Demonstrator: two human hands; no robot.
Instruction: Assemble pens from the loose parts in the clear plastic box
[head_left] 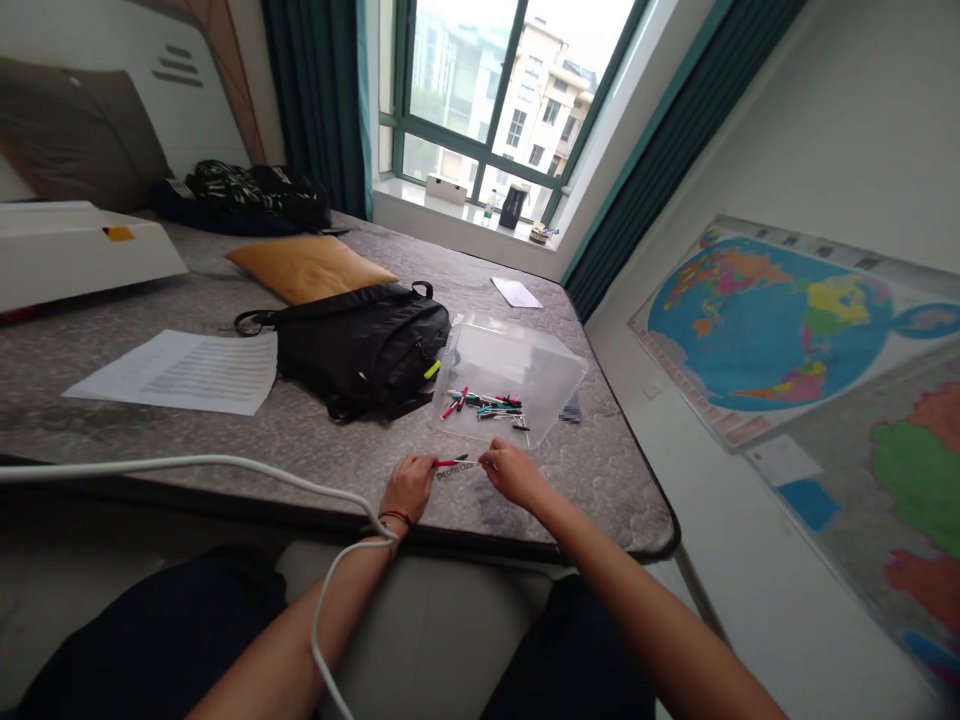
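My left hand is closed on one end of a slim red pen, just above the mattress edge. My right hand pinches a thin whitish piece in line with the pen; whether it is a refill or the pen's other end, I cannot tell. A small dark part shows close to the red barrel. Beyond both hands lies a clear plastic box, with several red, teal, white and black pens and pen parts in it.
A black backpack lies left of the box, against an orange cushion. Printed paper lies on the mattress. A white cable crosses my left forearm. Another sheet lies behind the box.
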